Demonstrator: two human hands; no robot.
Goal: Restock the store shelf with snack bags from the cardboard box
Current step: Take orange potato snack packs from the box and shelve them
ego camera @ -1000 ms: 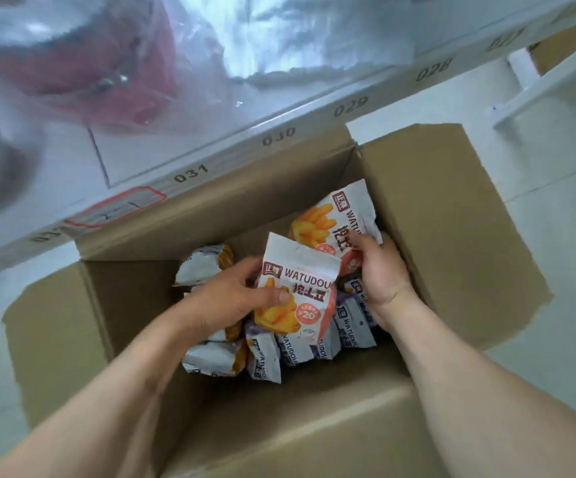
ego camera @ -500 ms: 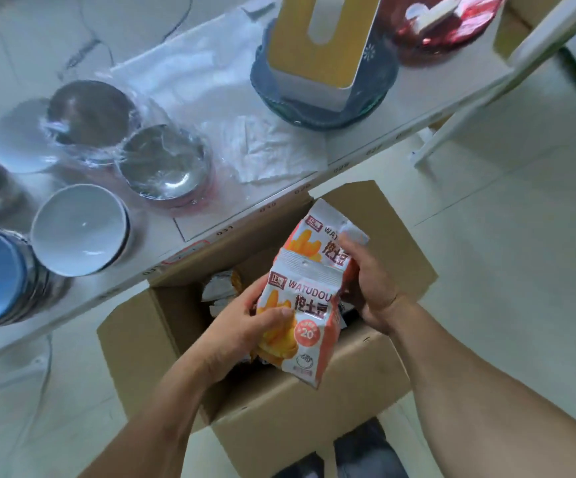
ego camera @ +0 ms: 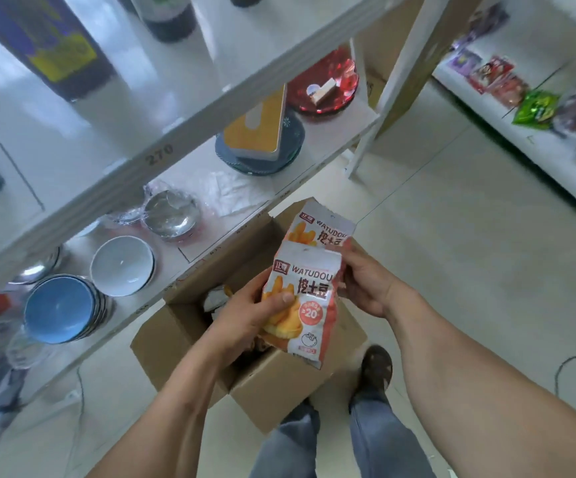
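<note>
**Two bags lifted, a shelf yet to be chosen**

At the left of the frame the near shelf [ego camera: 210,243] carries tableware only: a blue bowl [ego camera: 59,310], a white bowl [ego camera: 122,265] and a wrapped steel bowl [ego camera: 171,213]. It does not look like the place for snacks.

Lower centre, the box [ego camera: 272,384] stands open on the floor, more bags dimly visible inside. Above it the left hand [ego camera: 245,319] grips the front bag [ego camera: 302,298], thumb pressed across its printed face and fingers behind. Just to the right, the right hand [ego camera: 366,284] pinches the rear bag [ego camera: 321,229] at its side edge; that bag rises behind the front one and the two overlap, held close together.

At the far right of the frame a second shelf [ego camera: 521,139] shows packets, among them a green packet [ego camera: 535,108]. It seems the likelier target.

To do the step well, the person should keep each bag in its own hand, hold by the sealed edges instead of squeezing the middle, since the contents are probably brittle, and set the bags upright with the printed faces outward.
</note>
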